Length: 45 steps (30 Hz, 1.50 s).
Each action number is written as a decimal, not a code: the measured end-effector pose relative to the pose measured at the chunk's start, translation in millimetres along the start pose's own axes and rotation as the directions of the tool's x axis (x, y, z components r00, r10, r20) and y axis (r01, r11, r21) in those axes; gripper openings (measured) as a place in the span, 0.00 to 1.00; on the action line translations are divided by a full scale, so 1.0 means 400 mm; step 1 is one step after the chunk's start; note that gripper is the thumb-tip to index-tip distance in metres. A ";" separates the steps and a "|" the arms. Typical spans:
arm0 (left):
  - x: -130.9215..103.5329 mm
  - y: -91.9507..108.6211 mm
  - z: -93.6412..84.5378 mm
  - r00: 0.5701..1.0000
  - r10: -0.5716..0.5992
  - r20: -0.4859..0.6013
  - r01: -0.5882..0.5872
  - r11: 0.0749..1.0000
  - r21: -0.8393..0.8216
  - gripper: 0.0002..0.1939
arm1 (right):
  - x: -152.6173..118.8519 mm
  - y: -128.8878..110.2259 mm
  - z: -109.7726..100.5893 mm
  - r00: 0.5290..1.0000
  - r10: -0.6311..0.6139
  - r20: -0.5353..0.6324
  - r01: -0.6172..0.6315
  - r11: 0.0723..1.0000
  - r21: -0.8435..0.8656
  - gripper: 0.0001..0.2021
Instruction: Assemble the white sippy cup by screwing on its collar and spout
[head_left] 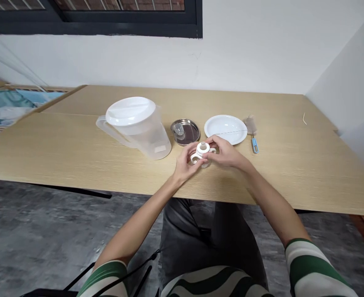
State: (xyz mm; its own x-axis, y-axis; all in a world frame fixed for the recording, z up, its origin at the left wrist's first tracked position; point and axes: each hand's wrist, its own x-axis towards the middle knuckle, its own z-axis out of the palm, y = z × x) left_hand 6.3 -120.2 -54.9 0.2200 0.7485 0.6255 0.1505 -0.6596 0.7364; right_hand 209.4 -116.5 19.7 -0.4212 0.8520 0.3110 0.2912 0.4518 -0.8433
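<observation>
A baby bottle (203,152) with a white collar, a pale teat and white side handles stands upright between my hands near the table's front edge. My left hand (184,163) is curled round its left side, by the left handle. On the other side, the fingers of my right hand (223,152) close on the white collar and the right handle. Most of the bottle's lower body is hidden by my fingers. Just behind it are a round steel dish (191,134) holding a small clear cup (178,130), and a white oval plate (228,123).
A clear plastic pitcher (151,138) with a white lid stands to the left on the wooden table (308,165). Right of the plate lies a brush (254,144) with a blue handle. A thin bent white piece (304,119) lies farther right. The wall rises behind the table.
</observation>
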 end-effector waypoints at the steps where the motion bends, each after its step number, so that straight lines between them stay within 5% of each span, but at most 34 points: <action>1: -0.001 -0.002 0.002 1.000 -0.001 -0.005 0.001 1.000 -0.016 0.36 | -0.001 -0.003 0.015 0.999 0.017 -0.043 -0.017 1.000 0.002 0.19; 5: -0.006 -0.008 -0.001 0.999 0.047 -0.026 -0.046 0.998 0.040 0.31 | 0.000 -0.012 0.085 0.919 0.118 -0.376 -0.177 0.976 -0.128 0.24; 8: -0.008 -0.008 -0.010 0.997 0.074 -0.020 -0.070 0.984 0.167 0.26 | -0.003 -0.021 0.109 0.859 0.131 -0.495 -0.243 0.955 -0.170 0.28; 11: -0.011 -0.008 -0.012 0.996 0.087 -0.009 -0.083 0.978 0.189 0.26 | -0.012 -0.033 0.080 0.905 0.125 -0.407 -0.212 0.961 -0.176 0.28; 14: -0.012 -0.007 -0.008 0.997 0.074 -0.008 -0.072 0.985 0.156 0.27 | -0.015 -0.040 0.023 0.984 0.082 -0.160 -0.108 0.981 -0.163 0.34; 16: -0.011 -0.002 -0.005 0.998 0.059 -0.023 -0.055 0.985 0.162 0.28 | -0.010 -0.040 -0.004 0.997 0.056 -0.059 -0.065 0.985 -0.162 0.25; 21: -0.012 0.005 -0.002 0.999 0.052 -0.009 -0.050 0.989 0.139 0.31 | 0.001 -0.027 0.026 0.979 0.085 -0.186 -0.113 0.982 -0.149 0.20; 26: -0.023 -0.020 -0.011 0.995 0.099 -0.017 -0.094 0.976 0.194 0.27 | -0.017 -0.025 0.095 0.901 -0.046 -0.431 -0.139 0.912 -0.387 0.22; 29: -0.022 -0.025 -0.016 0.994 0.108 -0.026 -0.099 0.967 0.235 0.24 | -0.027 -0.034 0.075 0.945 -0.112 -0.306 -0.041 0.891 -0.451 0.20; 32: -0.017 -0.020 -0.015 0.988 0.149 -0.030 -0.140 0.968 0.206 0.25 | -0.021 -0.038 0.020 0.990 -0.042 -0.133 -0.006 0.942 -0.336 0.17; 39: -0.011 -0.013 -0.002 0.996 0.077 -0.046 -0.070 0.989 0.133 0.27 | 0.007 -0.025 -0.030 0.998 -0.053 0.045 0.061 0.980 -0.191 0.17; 42: -0.009 -0.007 0.001 0.999 0.023 -0.034 -0.021 0.997 0.073 0.32 | 0.008 -0.023 -0.001 0.997 -0.075 -0.022 0.066 0.958 -0.279 0.15; 45: -0.008 -0.003 -0.003 0.999 0.041 -0.025 -0.038 0.993 0.112 0.31 | 0.006 -0.019 0.058 0.972 -0.063 -0.228 -0.033 0.918 -0.395 0.19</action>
State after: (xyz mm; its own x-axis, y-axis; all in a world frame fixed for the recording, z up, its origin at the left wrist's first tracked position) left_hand 4.2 -121.8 -57.5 0.2022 0.7220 0.6617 0.2488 -0.6913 0.6784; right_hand 186.4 -124.1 16.7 -0.2314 0.8597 0.4554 0.6210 0.4909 -0.6110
